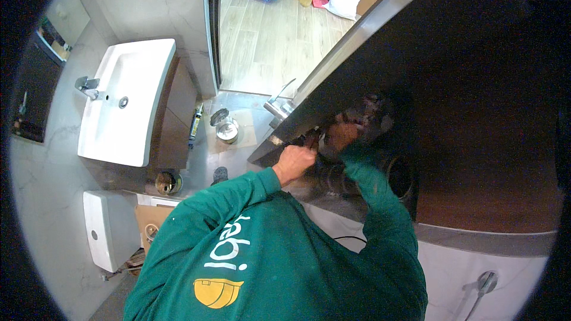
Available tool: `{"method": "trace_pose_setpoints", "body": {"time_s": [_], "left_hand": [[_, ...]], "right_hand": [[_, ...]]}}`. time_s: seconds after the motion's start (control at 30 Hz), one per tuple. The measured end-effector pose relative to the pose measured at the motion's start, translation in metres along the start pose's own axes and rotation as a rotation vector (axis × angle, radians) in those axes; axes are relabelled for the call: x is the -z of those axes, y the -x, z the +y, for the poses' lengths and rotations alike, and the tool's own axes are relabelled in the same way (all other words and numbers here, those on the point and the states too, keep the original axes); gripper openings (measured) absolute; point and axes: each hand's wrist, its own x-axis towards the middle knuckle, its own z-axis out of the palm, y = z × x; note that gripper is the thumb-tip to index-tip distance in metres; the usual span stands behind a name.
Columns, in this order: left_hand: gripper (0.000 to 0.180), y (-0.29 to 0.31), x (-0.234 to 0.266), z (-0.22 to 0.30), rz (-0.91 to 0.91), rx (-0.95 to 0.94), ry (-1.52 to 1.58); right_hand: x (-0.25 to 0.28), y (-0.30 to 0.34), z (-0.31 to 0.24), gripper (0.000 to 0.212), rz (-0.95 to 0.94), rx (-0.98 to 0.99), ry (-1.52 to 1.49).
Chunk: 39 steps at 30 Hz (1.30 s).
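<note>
2 hands close together at the edge of a dark door [482,172], near its silver lever handle [279,110]; left hand [295,162] curled, right hand [343,135] dim — whether either clamps anything cannot be told, shadow covering both grips; door face largely dark, its right side cut off.

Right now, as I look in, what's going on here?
A person in a green sweatshirt has both bare hands together beside a dark panel, close to a metal lever. The left hand seems to have its grip on something dark, too dim to name. The right hand is just beyond it, in shadow; whether it holds anything is unclear. On the floor to the left stands an open can, with a white sink farther left.
</note>
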Motion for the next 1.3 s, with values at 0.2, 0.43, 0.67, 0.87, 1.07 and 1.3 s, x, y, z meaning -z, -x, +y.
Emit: {"method": "trace_pose_setpoints", "body": {"time_s": [0.2, 0.43, 0.67, 0.87, 1.07, 1.3], "left_hand": [[0.009, 0.001, 0.008, 0.001, -0.018, -0.062, 0.074], [0.008, -0.002, 0.009, 0.004, -0.077, 0.048, -0.004], [0.014, 0.005, 0.007, -0.016, 0.059, 0.039, -0.018], [0.013, 0.005, 0.012, -0.026, 0.119, 0.074, -0.007], [0.028, 0.025, 0.039, -0.018, 0.176, 0.081, 0.170], [0.032, 0.033, 0.017, -0.032, -0.206, 0.801, 1.572]], "right_hand": [[0.005, -0.021, 0.018, 0.037, -0.067, -0.186, 0.087], [-0.014, -0.021, 0.088, 0.039, -0.159, -0.535, -0.140], [-0.018, 0.008, 0.008, 0.050, 0.230, -0.212, -0.524], [0.004, 0.028, -0.057, 0.048, 0.253, -0.114, -0.487], [-0.054, -0.010, 0.023, 0.048, 0.381, -0.168, -0.389], [0.001, -0.014, 0.074, 0.026, 0.201, -0.502, -0.971]]}}
